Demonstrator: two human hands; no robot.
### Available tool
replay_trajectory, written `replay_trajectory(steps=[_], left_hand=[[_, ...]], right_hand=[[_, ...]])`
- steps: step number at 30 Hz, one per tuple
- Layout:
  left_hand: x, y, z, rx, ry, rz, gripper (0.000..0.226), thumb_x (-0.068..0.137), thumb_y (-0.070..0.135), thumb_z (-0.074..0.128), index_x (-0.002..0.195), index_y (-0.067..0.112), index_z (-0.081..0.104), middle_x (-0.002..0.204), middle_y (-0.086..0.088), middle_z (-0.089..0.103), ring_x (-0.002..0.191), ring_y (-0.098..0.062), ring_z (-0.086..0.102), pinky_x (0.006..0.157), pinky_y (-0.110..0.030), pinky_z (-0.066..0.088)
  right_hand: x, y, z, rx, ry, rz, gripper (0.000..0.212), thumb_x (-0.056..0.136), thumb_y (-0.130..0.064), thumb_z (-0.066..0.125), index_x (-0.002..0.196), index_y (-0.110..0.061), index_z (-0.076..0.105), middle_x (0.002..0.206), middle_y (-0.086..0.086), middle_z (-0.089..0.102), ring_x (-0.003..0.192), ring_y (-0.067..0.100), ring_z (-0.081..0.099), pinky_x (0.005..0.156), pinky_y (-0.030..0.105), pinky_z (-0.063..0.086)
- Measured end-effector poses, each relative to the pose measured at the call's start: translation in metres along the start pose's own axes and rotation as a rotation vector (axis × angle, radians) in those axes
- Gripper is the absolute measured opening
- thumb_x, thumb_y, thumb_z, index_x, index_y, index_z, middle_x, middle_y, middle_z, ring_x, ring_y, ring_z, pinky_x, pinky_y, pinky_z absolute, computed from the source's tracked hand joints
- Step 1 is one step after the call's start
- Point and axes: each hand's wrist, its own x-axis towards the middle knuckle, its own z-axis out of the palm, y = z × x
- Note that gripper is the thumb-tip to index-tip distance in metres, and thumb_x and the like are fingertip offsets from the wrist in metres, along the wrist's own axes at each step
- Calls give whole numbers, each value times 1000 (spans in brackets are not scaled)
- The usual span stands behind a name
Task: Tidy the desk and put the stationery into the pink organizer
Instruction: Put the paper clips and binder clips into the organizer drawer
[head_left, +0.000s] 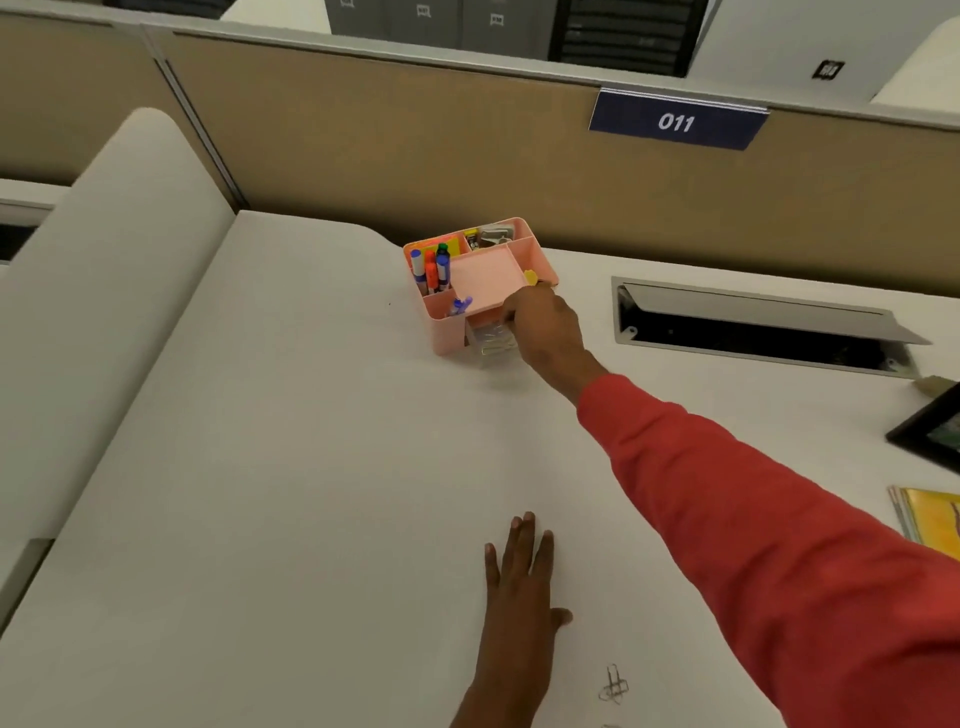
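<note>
Currently, item by item:

- Pink organizer (440, 328): stands on the white desk (311, 467), far side, close to the tan partition (415, 145).
- Contents, left compartment: markers (431, 270) upright, blue, orange and green caps.
- Behind them: yellow and orange sticky notes (458, 243).
- Back compartment: metal pieces (493, 235), too small to name.
- Front left pocket: one blue pen (461, 305).
- Centre: a flat pink tray (485, 278), bare on top.
- Clear drawer (488, 339): low at the organizer's front, pulled partly out, pale clips inside.
- Your right hand (545, 327): arm in a red sleeve (753, 509) stretched out, hand at the organizer's front right corner, beside the drawer. You see its back only, fingers curled under; what they pinch, if anything, you cannot tell. A small yellow piece (530, 277) shows just above it.
- Your left hand (519, 577): flat on the desk near you, palm down, fingers straight and slightly spread, holding nothing.
- Binder clip (614, 686): lies loose on the desk, near your left hand, well apart from the organizer.
- Right side: open cable hatch (753, 332), a dark frame (930, 431), a yellow book (930, 519).
</note>
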Motion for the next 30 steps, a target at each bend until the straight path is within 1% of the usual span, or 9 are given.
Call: replay_trajectory(steps=[2,4,7,10,13,17,22,26,30], left_hand=[[3,-1,2,49,-90,-4,116,36,43,99,139,15,52,152,-11,45,143,-23,32,114,-39,3],[4,-6,9,81,-87,18,120,28,44,99,135,16,54,149,-9,49,141,-20,36,114,-40,6],[2,-8,10,9,-80,-1,114,45,33,98,144,14,45,158,-9,33,151,-10,0,116,-38,-2],[1,-1,0,-28,-39,-7,95,83,23,76,157,20,16,166,2,-6,139,4,-38,120,-36,-14],[-2,3,-10,-20,-21,7,89,90,23,70,158,21,13,165,3,-9,148,-6,-23,125,-45,-5],[-6,5,-12,30,-21,19,85,90,24,70,157,17,19,167,-4,-1,153,-14,-10,125,-46,-2],[-20,11,-10,83,-51,46,70,95,19,62,155,14,26,167,-7,6,154,-19,-2,125,-46,1],[-44,13,-4,55,-71,95,66,93,18,66,151,14,36,165,-6,17,154,-19,8,126,-41,10],[-68,16,7,85,-110,142,69,89,21,71,150,15,39,164,-5,21,152,-20,15,124,-36,19]], right_hand=[[3,0,3,5,-55,31,14,97,-7,44,92,-14,55,107,16,65,89,30,60,60,14,40],[4,2,8,107,-60,64,19,99,-8,41,95,-10,59,110,20,64,92,35,57,54,6,39],[4,0,11,248,-1,150,18,96,-17,47,108,-12,60,109,12,66,96,27,63,66,20,49],[-1,5,4,82,36,60,28,97,-32,46,119,-20,60,108,4,67,91,16,63,62,22,47],[-23,17,-16,-65,80,-84,23,98,-27,48,106,-20,69,102,1,70,85,14,62,58,15,40],[-102,49,-41,-77,125,-175,16,93,-17,63,102,-18,77,102,-1,73,88,16,65,76,30,54],[-244,124,-32,40,-226,-24,15,89,-23,70,104,-20,74,102,-5,70,84,10,63,79,35,55],[-338,164,-5,36,-421,60,46,82,-38,79,122,-26,62,115,-11,59,100,10,60,85,33,52],[-385,170,12,0,-410,-55,73,80,-39,79,144,-30,45,135,-14,42,119,4,45,92,27,49]])
